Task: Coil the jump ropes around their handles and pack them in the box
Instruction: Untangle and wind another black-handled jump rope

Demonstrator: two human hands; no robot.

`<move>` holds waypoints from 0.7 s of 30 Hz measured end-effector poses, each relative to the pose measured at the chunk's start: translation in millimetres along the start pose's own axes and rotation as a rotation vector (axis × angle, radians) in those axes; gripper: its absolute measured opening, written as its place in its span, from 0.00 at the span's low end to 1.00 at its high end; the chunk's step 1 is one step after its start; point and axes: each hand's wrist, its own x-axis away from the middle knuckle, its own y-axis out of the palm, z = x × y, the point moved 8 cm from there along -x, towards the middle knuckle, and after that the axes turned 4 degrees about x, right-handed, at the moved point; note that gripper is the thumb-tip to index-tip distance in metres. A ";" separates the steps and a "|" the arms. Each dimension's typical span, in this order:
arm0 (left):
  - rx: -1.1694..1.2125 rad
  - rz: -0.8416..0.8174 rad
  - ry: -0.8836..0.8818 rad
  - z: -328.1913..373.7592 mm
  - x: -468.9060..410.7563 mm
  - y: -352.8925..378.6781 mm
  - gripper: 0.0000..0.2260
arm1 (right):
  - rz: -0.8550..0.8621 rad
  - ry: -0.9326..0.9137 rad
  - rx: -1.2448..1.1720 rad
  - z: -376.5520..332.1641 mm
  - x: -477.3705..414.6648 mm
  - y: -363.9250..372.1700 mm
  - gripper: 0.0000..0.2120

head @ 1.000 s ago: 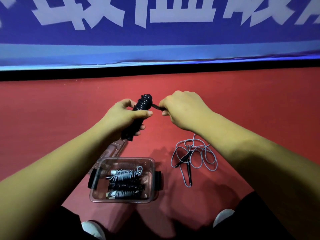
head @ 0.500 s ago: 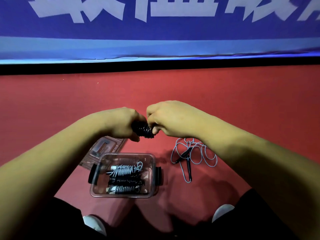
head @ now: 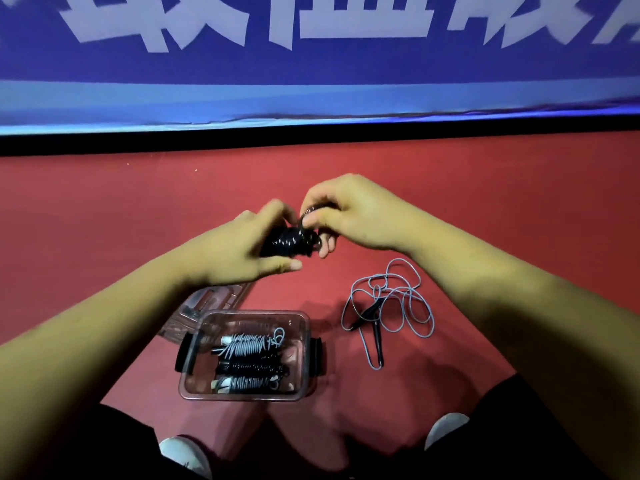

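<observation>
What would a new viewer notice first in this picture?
At the centre, the left grip and right grip hold a black jump rope coiled tightly, above the red floor. Below them stands a clear box with three coiled ropes inside; right of it lies a loose grey jump rope.

Red matte floor covering (head: 104, 220) spans the lower field. Behind it hangs a blue fabric banner with large white characters (head: 346, 64), cropped at the top. A black strip (head: 311, 135) separates banner from floor. Two white shoe toes (head: 183, 452) (head: 445, 427) sit at the bottom edge.
</observation>
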 end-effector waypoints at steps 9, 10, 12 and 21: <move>0.507 0.346 0.104 40.1 2.2 -12.8 0.27 | 0.039 0.178 -0.549 14.0 8.7 -8.6 0.10; 0.566 0.390 0.100 40.8 1.1 -13.9 0.23 | 0.073 0.198 -0.546 16.4 7.8 -10.0 0.11; 0.664 0.437 0.061 40.1 -0.5 -12.8 0.19 | 0.119 0.229 -0.505 19.9 6.0 -13.1 0.12; 0.968 0.417 -0.153 23.6 -7.9 1.7 0.15 | 0.290 0.125 0.219 5.8 10.7 -31.5 0.08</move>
